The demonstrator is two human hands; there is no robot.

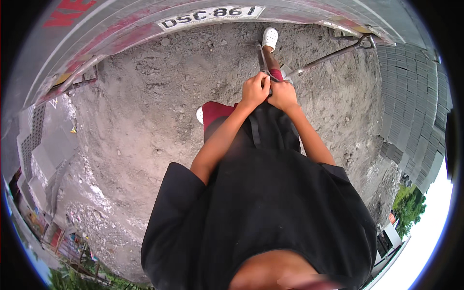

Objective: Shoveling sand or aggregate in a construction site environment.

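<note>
My left hand point(255, 91) and my right hand point(283, 94) are closed side by side in front of my waist. They grip the near end of a long-handled tool, whose grey shaft point(262, 59) slants down beside my outstretched leg. The tool's head is small in view, by my white clog point(270, 38), and I cannot make out its kind. A shovel point(328, 57) lies just beyond my right hand. Its D-shaped handle points to the far right, and its other end comes close to my knuckles. Black cloth with a hanging strap point(255, 131) shows below my hands.
Ahead stands the rear of a vehicle with a white number plate point(211, 18). Stacked grey blocks point(408, 96) line the right side, and more blocks point(46, 152) are at the left. Loose grey-brown soil with stones point(140, 111) covers the ground. My other white clog point(199, 115) is at the left.
</note>
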